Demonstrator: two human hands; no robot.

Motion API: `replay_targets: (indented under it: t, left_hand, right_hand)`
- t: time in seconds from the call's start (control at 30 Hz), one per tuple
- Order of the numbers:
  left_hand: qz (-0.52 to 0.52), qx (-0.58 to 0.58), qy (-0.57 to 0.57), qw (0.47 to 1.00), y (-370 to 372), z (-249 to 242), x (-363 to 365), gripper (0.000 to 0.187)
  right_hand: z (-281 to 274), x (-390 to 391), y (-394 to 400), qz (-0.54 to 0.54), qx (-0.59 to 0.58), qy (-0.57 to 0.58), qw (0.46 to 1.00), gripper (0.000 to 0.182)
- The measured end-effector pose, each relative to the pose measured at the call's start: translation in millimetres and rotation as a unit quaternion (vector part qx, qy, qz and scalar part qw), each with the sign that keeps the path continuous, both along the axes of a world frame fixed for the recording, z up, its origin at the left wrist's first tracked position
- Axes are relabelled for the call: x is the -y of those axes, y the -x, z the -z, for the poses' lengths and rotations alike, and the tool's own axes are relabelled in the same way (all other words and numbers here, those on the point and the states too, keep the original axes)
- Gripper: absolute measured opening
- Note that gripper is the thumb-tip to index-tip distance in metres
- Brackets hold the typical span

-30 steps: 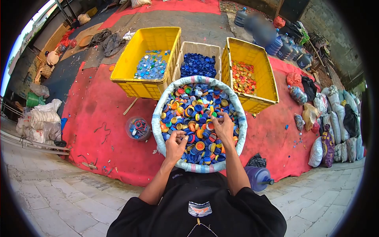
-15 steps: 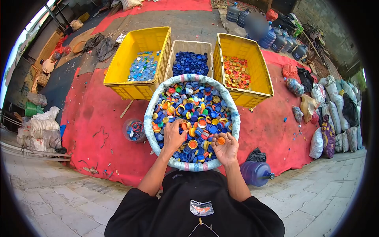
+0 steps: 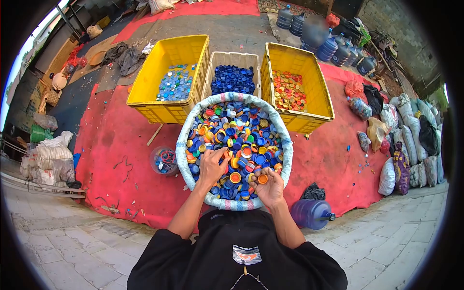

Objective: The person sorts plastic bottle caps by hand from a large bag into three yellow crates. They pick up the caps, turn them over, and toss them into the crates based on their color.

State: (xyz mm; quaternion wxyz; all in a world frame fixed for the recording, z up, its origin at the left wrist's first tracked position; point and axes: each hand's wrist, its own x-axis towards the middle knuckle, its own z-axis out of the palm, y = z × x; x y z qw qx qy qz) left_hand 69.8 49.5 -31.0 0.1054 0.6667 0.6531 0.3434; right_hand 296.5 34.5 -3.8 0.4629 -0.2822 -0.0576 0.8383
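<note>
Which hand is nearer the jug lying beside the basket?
Right. The right hand is over the basket's near right part, just across the rim from the jug; the left hand is farther away, over the basket's left half.

Red matting (image 3: 108, 140) borders pale paving (image 3: 386, 232), a grey wall (image 3: 403, 36) beyond.

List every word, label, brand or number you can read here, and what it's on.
None can be read.
Patch on the black shirt: orange mark, no legible letters.
Purple sack: yellowish print, too blurred.
Bottle caps: any lettering is too small.
</note>
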Motion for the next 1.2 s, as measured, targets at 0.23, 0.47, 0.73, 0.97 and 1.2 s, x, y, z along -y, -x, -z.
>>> replay_targets:
  t: [0.23,0.47,0.73,0.97,1.2]
  left_hand:
    - [-0.044,0.164,0.017,0.985,4,-3,1,0.036]
    - [-0.048,0.765,0.09,0.636,12,-21,14,0.02]
    - [-0.081,0.847,0.123,0.511,20,-7,36,0.012]
    - [-0.077,0.827,0.112,0.545,17,-15,47,0.01]
    - [-0.081,0.81,0.137,0.564,11,-15,50,0.007]
  right_hand:
    - [4,-2,5,-0.01,0.013,0.006,1.0,0.023]
    - [-2,-20,10,-0.026,0.204,-0.087,0.975,0.031]
    - [9,-39,23,-0.067,0.659,-0.339,0.668,0.026]
    - [1,-56,36,-0.094,0.765,-0.321,0.55,0.031]
    - [5,-77,57,-0.049,0.802,-0.374,0.462,0.047]
